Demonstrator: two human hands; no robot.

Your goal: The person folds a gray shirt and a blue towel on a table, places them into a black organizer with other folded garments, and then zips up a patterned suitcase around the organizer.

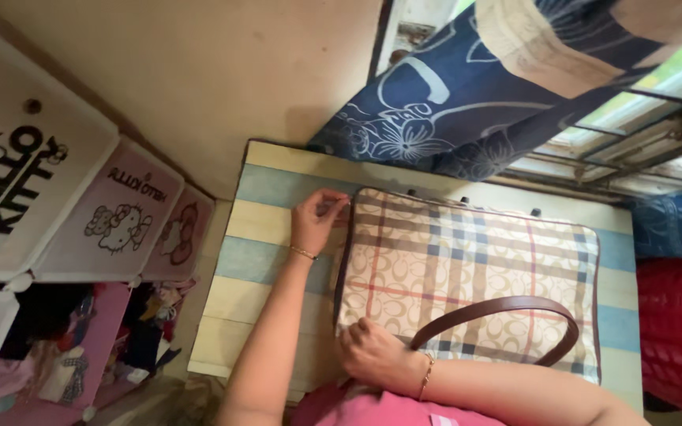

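Note:
A beige plaid bag (475,272) with a brown handle (507,312) lies flat on a small table (266,185) striped in pale yellow and blue. My left hand (317,221) pinches the bag's far left corner, fingers closed at its edge. My right hand (372,351) presses down on the bag's near left corner, close to one end of the handle. Both wrists wear thin bracelets.
A blue floral curtain (467,102) hangs over the table's far edge by a window. A red plastic basket (676,331) stands to the right. To the left are pink and white cube cabinets (112,221) with clothes inside. A beige wall is behind.

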